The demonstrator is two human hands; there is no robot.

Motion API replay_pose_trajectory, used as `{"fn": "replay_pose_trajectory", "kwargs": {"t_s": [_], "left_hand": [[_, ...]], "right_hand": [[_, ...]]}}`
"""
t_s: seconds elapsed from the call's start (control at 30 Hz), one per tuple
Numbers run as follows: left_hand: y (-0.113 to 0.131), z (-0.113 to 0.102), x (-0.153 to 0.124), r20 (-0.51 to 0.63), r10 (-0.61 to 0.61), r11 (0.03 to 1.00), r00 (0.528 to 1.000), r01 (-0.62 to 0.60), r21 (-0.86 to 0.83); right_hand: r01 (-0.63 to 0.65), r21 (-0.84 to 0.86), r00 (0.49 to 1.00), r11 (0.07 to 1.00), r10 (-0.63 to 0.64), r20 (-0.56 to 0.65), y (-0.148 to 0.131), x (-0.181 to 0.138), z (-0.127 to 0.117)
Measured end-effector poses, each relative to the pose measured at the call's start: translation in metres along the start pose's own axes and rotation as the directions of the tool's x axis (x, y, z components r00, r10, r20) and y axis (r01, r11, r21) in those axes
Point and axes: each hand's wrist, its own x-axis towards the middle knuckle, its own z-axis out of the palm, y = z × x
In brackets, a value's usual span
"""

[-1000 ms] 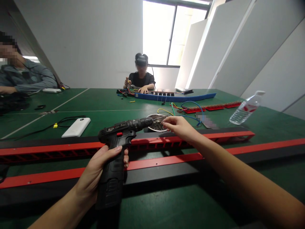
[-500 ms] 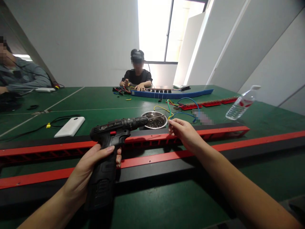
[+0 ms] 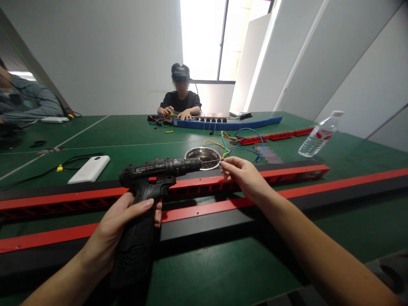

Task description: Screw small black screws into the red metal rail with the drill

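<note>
My left hand (image 3: 127, 216) is wrapped round the grip of a black cordless drill (image 3: 149, 176), which points right with its long thin bit (image 3: 212, 161). At the bit's tip, the thumb and fingers of my right hand (image 3: 240, 172) are pinched together. Whatever they hold there is too small to make out. Just behind the bit stands a round metal bowl (image 3: 190, 152) with many small dark screws (image 3: 208, 162) in it. Below both hands lie two long red-and-black frames (image 3: 197, 212), side by side across the green table (image 3: 223, 263).
A tilted-looking water bottle (image 3: 318, 136), a red strip with coloured wires (image 3: 270, 137) and a blue rail (image 3: 223, 124) lie beyond. A white power bank (image 3: 89, 169) with a black cable is at left. One person (image 3: 180, 100) works opposite; another sits far left.
My right hand's pinched fingers have come to the tip of the drill bit, from slightly apart on its right. The drill now points more level. The view has shifted slightly.
</note>
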Motion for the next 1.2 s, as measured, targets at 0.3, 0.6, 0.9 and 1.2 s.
{"fn": "replay_pose_trajectory", "kwargs": {"t_s": [0.3, 0.6, 0.9, 1.2], "left_hand": [[-0.004, -0.005, 0.005, 0.013, -0.015, 1.0, 1.0, 0.015, -0.026], [-0.006, -0.01, 0.009, 0.03, -0.009, 1.0, 1.0, 0.009, 0.002], [-0.002, -0.006, 0.002, 0.056, -0.013, 1.0, 0.998, 0.013, 0.003], [-0.007, -0.011, 0.008, 0.079, 0.007, 0.999, 0.997, -0.01, 0.038]], "right_hand": [[-0.015, 0.073, 1.0, 0.997, 0.017, -0.023, 0.002, 0.001, -0.003], [-0.043, 0.093, 0.999, 0.995, 0.044, -0.004, 0.0, 0.0, -0.001], [-0.082, 0.145, 0.997, 0.986, 0.079, 0.023, -0.002, -0.003, 0.0], [-0.135, 0.207, 0.991, 0.969, 0.13, 0.038, -0.003, -0.002, -0.001]]}}
